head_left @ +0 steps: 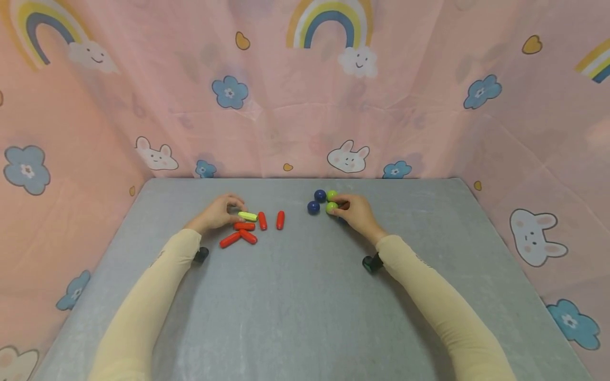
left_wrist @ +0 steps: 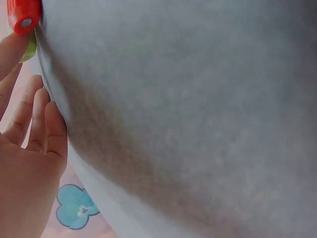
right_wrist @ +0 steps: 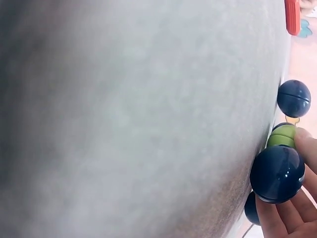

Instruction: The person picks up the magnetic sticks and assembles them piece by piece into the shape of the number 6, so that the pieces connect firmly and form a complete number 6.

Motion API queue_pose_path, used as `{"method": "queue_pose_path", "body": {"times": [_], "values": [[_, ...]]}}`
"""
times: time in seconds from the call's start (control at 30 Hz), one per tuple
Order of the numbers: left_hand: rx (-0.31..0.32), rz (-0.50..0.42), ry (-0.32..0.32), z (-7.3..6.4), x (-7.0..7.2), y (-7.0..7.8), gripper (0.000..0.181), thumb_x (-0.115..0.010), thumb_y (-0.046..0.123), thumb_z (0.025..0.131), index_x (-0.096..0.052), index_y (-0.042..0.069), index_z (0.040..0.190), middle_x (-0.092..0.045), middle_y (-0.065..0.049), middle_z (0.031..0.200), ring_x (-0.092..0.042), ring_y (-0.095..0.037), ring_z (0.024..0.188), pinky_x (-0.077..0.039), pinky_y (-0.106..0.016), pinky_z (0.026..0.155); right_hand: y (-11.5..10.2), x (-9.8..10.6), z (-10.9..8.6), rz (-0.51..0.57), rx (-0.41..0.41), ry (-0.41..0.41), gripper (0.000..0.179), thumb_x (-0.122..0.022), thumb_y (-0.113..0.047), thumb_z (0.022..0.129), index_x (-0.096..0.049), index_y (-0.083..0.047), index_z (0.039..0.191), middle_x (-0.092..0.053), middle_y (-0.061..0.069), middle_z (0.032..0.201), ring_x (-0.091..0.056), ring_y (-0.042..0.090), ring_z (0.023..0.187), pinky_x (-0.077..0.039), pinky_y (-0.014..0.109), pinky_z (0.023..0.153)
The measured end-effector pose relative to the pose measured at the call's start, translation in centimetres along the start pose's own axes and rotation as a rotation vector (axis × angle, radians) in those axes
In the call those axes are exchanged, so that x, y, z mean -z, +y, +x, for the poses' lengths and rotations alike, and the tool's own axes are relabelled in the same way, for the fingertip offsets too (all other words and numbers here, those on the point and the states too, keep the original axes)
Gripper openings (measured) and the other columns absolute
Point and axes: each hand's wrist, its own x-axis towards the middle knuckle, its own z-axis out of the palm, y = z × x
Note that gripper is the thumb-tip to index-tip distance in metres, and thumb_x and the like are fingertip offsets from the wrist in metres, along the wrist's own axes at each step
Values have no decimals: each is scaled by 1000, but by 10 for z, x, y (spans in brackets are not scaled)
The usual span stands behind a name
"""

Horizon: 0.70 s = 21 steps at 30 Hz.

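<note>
My left hand (head_left: 218,212) pinches the left end of a short yellow-green rod (head_left: 248,216) between thumb and fingers. Several red rods (head_left: 244,226) lie around it on the grey table; one red rod (left_wrist: 23,16) shows a silver dot at its end in the left wrist view. To the right, my right hand (head_left: 356,212) pinches a glossy green ball (head_left: 331,208) with thumb and index finger. Another green ball (head_left: 332,196) sits just behind. Two dark blue balls (head_left: 313,207) stand left of them. In the right wrist view, a blue ball (right_wrist: 277,173) partly covers the pinched one.
The grey table (head_left: 286,301) runs back to a pink curtain (head_left: 295,121) printed with rainbows, rabbits and flowers, which also hangs at both sides. A dark wrist camera (head_left: 372,263) juts from the right sleeve, another dark camera (head_left: 202,255) from the left.
</note>
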Motion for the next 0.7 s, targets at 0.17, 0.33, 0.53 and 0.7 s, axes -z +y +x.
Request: {"method": "queue_pose_path", "body": {"times": [0.17, 0.33, 0.53, 0.7], "values": [[13, 7, 6, -3, 2, -1, 21, -75, 10, 86, -73, 8, 107, -60, -13, 128, -50, -35, 126, -38, -56, 113, 1, 2, 0, 18, -5, 3, 35, -74, -20, 90, -68, -6, 121, -71, 14, 119, -67, 27, 101, -57, 41, 87], [41, -20, 1, -9, 4, 1, 24, -75, 13, 87, -72, 10, 111, -65, -11, 122, -55, -31, 119, -45, -51, 106, 2, 6, -1, 62, 1, 10, 36, -74, -20, 90, -67, -4, 122, -70, 14, 119, -67, 28, 105, -56, 43, 93], [96, -39, 10, -14, 2, 13, 26, -74, 22, 89, -70, 16, 114, -66, -7, 124, -61, -32, 116, -53, -45, 97, 2, 16, -6, 148, -21, 34, 39, -75, -22, 89, -67, -6, 123, -71, 13, 119, -68, 28, 106, -55, 43, 95], [95, -31, 35, -17, -4, 31, 27, -75, 29, 88, -70, 20, 114, -67, -4, 116, -60, -26, 108, -52, -37, 89, -2, 26, -16, 207, -55, 43, 40, -75, -25, 88, -66, -8, 124, -70, 12, 122, -68, 28, 109, -56, 42, 96]]}}
